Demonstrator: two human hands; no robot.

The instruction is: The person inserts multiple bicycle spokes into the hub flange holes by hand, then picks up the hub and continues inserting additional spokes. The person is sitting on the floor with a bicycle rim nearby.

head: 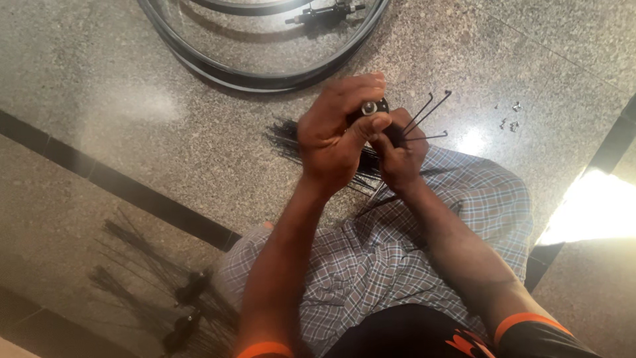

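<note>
Head view: looking straight down at a person seated on a polished granite floor [165, 132], both hands raised together over the lap.
Left hand [331, 139]: grip closed around a small black hub [372, 107], thumb pressed across its silver end.
Right hand [401, 156]: fingers pinched together just under the hub, at the roots of the spokes.
Spokes fitted so far [427, 116]: three thin black ones, fanning up and to the right out of the hub.
Progress, as I judge it: early going; three in, a great many loose.
Loose spokes [295, 139]: one dark bundle on the floor behind the hands, too many to count.
Rims [265, 79]: two visible, lying at the top, a second hub [324, 13] inside them.
Nipples [510, 116]: about four small silver bits, well apart to the right.
Reflection [165, 298]: hub and spokes mirrored in the floor, lower left.
</note>
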